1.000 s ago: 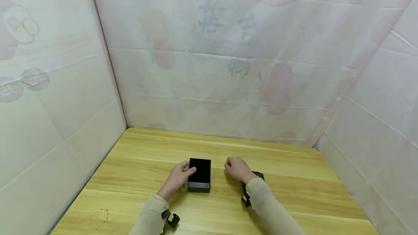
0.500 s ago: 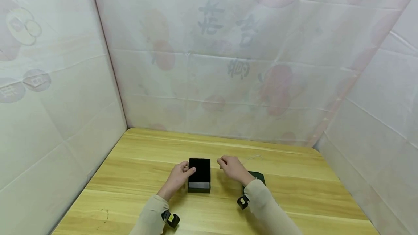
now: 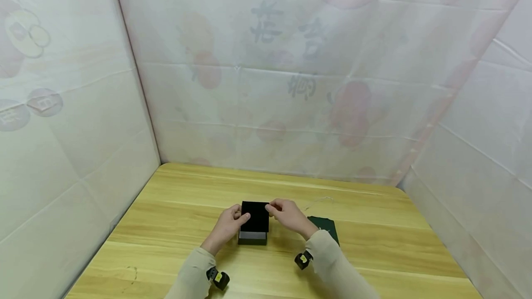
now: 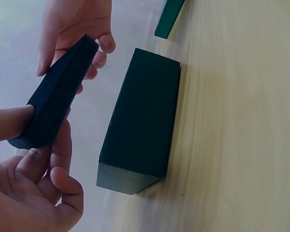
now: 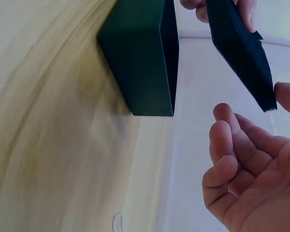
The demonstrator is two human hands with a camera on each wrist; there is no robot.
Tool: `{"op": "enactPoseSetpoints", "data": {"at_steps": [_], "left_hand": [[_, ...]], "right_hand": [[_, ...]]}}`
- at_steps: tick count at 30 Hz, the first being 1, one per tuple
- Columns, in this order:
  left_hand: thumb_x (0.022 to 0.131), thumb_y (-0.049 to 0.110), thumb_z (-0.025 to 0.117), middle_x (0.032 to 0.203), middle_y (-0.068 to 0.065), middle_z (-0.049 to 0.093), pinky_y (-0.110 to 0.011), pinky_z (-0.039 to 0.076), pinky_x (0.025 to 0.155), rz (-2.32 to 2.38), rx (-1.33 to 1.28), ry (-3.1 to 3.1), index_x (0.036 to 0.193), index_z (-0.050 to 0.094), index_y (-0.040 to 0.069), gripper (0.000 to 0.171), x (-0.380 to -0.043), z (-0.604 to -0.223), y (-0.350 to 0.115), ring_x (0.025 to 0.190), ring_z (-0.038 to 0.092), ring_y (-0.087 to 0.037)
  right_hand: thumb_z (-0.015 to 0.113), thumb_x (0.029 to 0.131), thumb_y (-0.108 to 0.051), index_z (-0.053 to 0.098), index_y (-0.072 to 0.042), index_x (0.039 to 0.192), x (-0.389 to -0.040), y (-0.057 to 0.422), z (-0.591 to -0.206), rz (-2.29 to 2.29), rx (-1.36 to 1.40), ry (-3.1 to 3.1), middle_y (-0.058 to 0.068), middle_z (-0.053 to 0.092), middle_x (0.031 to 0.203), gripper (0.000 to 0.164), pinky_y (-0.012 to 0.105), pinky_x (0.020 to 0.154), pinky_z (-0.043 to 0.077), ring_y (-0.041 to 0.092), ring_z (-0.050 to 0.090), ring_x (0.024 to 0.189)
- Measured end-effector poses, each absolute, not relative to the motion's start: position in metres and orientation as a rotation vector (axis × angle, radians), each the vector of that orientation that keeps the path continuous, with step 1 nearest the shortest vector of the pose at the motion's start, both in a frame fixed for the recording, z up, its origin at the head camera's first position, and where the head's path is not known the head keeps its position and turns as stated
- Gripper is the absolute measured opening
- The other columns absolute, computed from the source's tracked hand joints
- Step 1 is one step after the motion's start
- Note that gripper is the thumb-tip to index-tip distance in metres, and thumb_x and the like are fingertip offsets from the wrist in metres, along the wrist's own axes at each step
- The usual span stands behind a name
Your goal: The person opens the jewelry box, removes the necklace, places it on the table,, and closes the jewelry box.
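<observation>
My left hand pinches a black foam pad between thumb and fingers. The pad is held raised and tilted above an open dark green box. In the right wrist view, the box stands on the table with its open side facing the pad. My right hand has come to the pad's far right corner. Its thumb touches or nearly touches that corner, while its other fingers curve loosely with a gap to the pad. The inside of the box is mostly hidden.
A dark green flat piece with pale marking, perhaps the box's lid, lies to the right, partly behind my right forearm. Beyond it is a thin white string. Printed white cloth walls border the wooden table.
My right hand has moved left from beside the green piece to the foam pad's corner, uncovering more of the green piece. My left hand stays almost still; the pad shifts slightly.
</observation>
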State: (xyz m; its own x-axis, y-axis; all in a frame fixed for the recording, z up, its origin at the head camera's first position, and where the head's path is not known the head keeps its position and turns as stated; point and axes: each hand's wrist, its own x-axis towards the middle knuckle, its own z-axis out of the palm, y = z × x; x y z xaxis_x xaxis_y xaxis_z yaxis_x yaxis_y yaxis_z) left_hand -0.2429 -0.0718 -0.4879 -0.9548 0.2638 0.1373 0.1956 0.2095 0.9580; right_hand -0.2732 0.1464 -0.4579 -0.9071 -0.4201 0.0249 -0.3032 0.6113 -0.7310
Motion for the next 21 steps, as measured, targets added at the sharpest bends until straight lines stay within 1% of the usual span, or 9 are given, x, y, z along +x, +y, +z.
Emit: {"op": "enactPoseSetpoints", "data": {"at_steps": [2,5,9,12,14,16,19,20,21], "left_hand": [[0.089,0.027,0.052,0.052,0.003,0.028,-0.024,0.026,0.044,1.889,0.464,2.398,0.079,0.040,0.004,0.028,-0.243,-0.488,-0.071,0.042,0.024,-0.009],[0.089,0.027,0.052,0.052,0.003,0.029,-0.024,0.026,0.043,1.885,0.461,2.396,0.080,0.040,0.004,0.028,-0.243,-0.488,-0.070,0.041,0.025,-0.009],[0.089,0.028,0.051,0.052,0.003,0.030,-0.023,0.026,0.042,1.886,0.459,2.381,0.080,0.041,0.004,0.028,-0.244,-0.490,-0.070,0.041,0.026,-0.010],[0.089,0.029,0.051,0.052,0.003,0.031,-0.024,0.026,0.042,1.895,0.465,2.363,0.081,0.041,0.004,0.028,-0.245,-0.491,-0.069,0.041,0.026,-0.010],[0.089,0.029,0.051,0.054,0.002,0.036,-0.025,0.028,0.044,1.899,0.464,2.360,0.082,0.041,0.004,0.027,-0.245,-0.491,-0.069,0.043,0.027,-0.011],[0.090,0.028,0.051,0.059,-0.001,0.044,-0.027,0.030,0.047,1.900,0.461,2.363,0.082,0.042,0.004,0.027,-0.246,-0.492,-0.068,0.047,0.031,-0.013],[0.090,0.029,0.051,0.078,-0.006,0.059,-0.030,0.034,0.055,1.894,0.459,2.375,0.083,0.043,0.005,0.025,-0.246,-0.491,-0.068,0.059,0.042,-0.015],[0.090,0.029,0.051,0.085,-0.007,0.061,-0.031,0.035,0.057,1.893,0.460,2.379,0.084,0.044,0.005,0.025,-0.246,-0.491,-0.068,0.065,0.046,-0.016],[0.090,0.029,0.051,0.088,-0.007,0.061,-0.031,0.035,0.059,1.889,0.458,2.385,0.084,0.044,0.006,0.025,-0.246,-0.492,-0.067,0.069,0.047,-0.016]], "right_hand": [[0.043,0.086,-0.052,0.059,-0.018,0.102,-0.272,0.144,-0.458,-1.180,-0.619,2.680,-0.003,0.057,0.086,0.041,0.030,0.061,0.044,0.024,0.055,0.081],[0.045,0.086,-0.050,0.058,-0.016,0.092,-0.270,0.141,-0.457,-1.167,-0.636,2.696,-0.002,0.055,0.077,0.038,0.029,0.055,0.042,0.019,0.052,0.068],[0.047,0.085,-0.050,0.051,-0.013,0.077,-0.271,0.137,-0.456,-1.143,-0.658,2.719,0.002,0.046,0.063,0.038,0.027,0.047,0.035,0.014,0.040,0.052],[0.047,0.085,-0.050,0.047,-0.012,0.074,-0.271,0.135,-0.457,-1.157,-0.659,2.724,0.002,0.041,0.060,0.040,0.026,0.046,0.032,0.013,0.035,0.049],[0.048,0.085,-0.049,0.046,-0.011,0.073,-0.272,0.135,-0.458,-1.171,-0.654,2.719,0.002,0.039,0.059,0.040,0.026,0.046,0.032,0.013,0.033,0.048],[0.050,0.084,-0.048,0.045,-0.011,0.072,-0.272,0.134,-0.458,-1.196,-0.651,2.703,0.003,0.039,0.059,0.040,0.027,0.047,0.032,0.014,0.033,0.049],[0.052,0.085,-0.045,0.043,-0.010,0.071,-0.272,0.134,-0.457,-1.222,-0.639,2.681,0.003,0.038,0.059,0.038,0.026,0.047,0.032,0.014,0.033,0.049],[0.052,0.085,-0.044,0.042,-0.010,0.070,-0.272,0.133,-0.458,-1.229,-0.638,2.676,0.002,0.037,0.059,0.038,0.027,0.047,0.031,0.014,0.033,0.049],[0.052,0.085,-0.042,0.041,-0.009,0.070,-0.272,0.133,-0.458,-1.238,-0.639,2.670,0.002,0.037,0.059,0.038,0.027,0.047,0.031,0.015,0.032,0.048]]}}
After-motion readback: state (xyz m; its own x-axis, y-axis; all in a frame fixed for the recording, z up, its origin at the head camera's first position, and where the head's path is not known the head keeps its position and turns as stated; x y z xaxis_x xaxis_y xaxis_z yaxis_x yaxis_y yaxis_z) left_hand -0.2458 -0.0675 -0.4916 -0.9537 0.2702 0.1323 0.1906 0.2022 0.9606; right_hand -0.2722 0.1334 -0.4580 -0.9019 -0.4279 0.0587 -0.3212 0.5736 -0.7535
